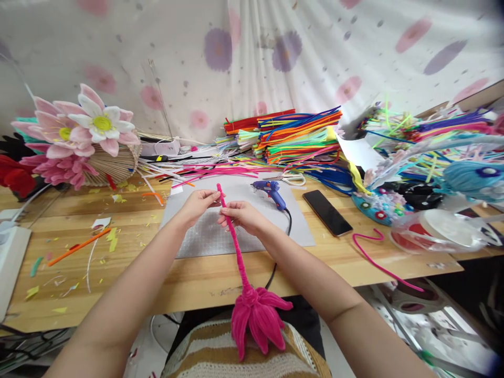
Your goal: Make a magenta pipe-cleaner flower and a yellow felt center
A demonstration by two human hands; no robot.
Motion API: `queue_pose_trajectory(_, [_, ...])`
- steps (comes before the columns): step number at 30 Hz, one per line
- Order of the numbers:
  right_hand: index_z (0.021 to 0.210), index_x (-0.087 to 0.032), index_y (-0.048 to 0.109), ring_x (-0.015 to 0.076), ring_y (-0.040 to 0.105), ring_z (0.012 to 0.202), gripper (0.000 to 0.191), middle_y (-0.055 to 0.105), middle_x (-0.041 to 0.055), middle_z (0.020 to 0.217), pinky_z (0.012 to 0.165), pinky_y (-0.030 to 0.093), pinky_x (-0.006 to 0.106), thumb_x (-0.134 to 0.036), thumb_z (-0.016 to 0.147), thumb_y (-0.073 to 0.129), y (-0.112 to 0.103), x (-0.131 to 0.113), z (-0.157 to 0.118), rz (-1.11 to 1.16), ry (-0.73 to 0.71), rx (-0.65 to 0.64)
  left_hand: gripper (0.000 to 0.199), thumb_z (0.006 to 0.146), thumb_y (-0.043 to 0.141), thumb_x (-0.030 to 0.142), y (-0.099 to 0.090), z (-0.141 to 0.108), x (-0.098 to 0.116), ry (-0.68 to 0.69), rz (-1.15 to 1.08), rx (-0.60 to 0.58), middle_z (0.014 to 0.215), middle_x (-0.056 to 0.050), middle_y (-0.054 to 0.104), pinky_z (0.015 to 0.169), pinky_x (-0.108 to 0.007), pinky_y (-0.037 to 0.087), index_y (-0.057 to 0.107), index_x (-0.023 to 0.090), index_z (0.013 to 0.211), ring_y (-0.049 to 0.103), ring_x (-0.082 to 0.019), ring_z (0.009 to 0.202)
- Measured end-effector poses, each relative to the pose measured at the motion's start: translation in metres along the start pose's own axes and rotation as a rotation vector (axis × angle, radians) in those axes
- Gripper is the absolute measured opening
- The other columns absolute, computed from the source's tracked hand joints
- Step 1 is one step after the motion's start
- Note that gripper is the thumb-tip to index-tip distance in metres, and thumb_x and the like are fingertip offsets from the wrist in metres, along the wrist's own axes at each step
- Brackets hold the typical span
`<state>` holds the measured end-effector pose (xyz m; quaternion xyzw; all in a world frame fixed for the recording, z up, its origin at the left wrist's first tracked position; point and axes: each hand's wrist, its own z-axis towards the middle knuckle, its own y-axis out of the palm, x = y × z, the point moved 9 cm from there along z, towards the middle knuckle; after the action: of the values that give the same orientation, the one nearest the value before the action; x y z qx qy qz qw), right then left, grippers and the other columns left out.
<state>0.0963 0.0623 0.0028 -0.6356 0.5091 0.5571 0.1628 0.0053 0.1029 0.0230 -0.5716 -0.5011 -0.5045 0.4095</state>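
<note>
My left hand [201, 206] and my right hand [241, 216] meet at the middle of the frame, both pinched on the upper end of the wrapped stem of a magenta flower [258, 317]; my left fingers close near the tip, my right ones just below. The stem slants down toward me over the grey cutting mat [197, 236], and the petals hang downward at the bottom centre, in front of my striped top [208, 352]. Right of my hands, a blue glue gun [271, 195] lies on the mat, its black cable running off behind my right forearm. Farther right are a dark phone [327, 212] and a loose magenta pipe cleaner [378, 261], with bundled colourful pipe cleaners [299, 136] at upper centre and pink and white flowers [84, 123] at upper left.
</note>
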Motion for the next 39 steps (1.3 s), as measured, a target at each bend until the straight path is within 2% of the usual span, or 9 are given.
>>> queue_pose_trajectory(6, [0.07,-0.013,0.055,0.009,0.059,0.05,0.011,0.065,0.002,0.06,0.049,0.049,0.02,-0.019,0.077,0.059,0.002,0.0,-0.001,0.023,0.01,-0.043,0.036,0.052,0.075,0.045,0.0,-0.003,-0.001,0.014,-0.044,-0.025,0.07,-0.006,0.066,0.075,-0.029,0.047,0.07,0.014,0.071,0.059,-0.014,0.07])
queue_pose_trajectory(16, [0.068,-0.013,0.054,0.0084,0.059,0.049,0.011,0.065,0.0016,0.061,0.047,0.048,0.019,-0.017,0.078,0.057,0.004,0.0,0.0,-0.009,0.009,-0.062,0.037,0.055,0.074,0.043,0.0,-0.006,0.004,0.032,0.024,-0.059,0.072,-0.004,0.065,0.071,-0.028,0.049,0.07,0.013,0.077,0.057,-0.013,0.067])
queue_pose_trajectory(22, [0.07,-0.011,0.055,0.0086,0.059,0.05,0.015,0.066,0.0026,0.063,0.047,0.048,0.02,-0.022,0.075,0.063,0.007,0.0,0.002,0.01,-0.023,-0.122,0.037,0.053,0.075,0.044,-0.004,-0.005,0.001,0.044,0.005,-0.044,0.071,-0.005,0.066,0.071,-0.029,0.049,0.07,0.013,0.074,0.057,-0.013,0.067])
queue_pose_trajectory(27, [0.072,-0.011,0.056,0.0092,0.06,0.05,0.015,0.066,0.0025,0.063,0.047,0.049,0.02,-0.022,0.074,0.064,0.009,0.001,0.005,0.088,-0.026,-0.205,0.033,0.053,0.076,0.041,-0.008,0.0,-0.008,0.059,-0.085,0.007,0.068,-0.004,0.066,0.07,-0.028,0.048,0.07,0.014,0.072,0.058,-0.013,0.064])
queue_pose_trajectory(32, [0.077,-0.011,0.056,0.0095,0.061,0.051,0.011,0.066,0.0018,0.064,0.049,0.051,0.02,-0.02,0.077,0.062,0.011,0.003,0.007,0.154,0.004,-0.279,0.024,0.054,0.077,0.03,-0.002,0.0,-0.013,0.054,-0.243,0.037,0.063,-0.003,0.065,0.068,-0.025,0.047,0.069,0.013,0.069,0.058,-0.012,0.063])
queue_pose_trajectory(39, [0.078,-0.01,0.056,0.0101,0.064,0.054,0.005,0.068,0.0035,0.066,0.052,0.053,0.02,-0.014,0.081,0.055,0.009,0.013,0.009,0.197,0.078,-0.292,0.011,0.06,0.074,0.018,0.008,-0.002,-0.02,-0.024,-0.359,0.014,0.059,-0.003,0.063,0.061,-0.021,0.043,0.067,0.01,0.064,0.054,-0.008,0.054])
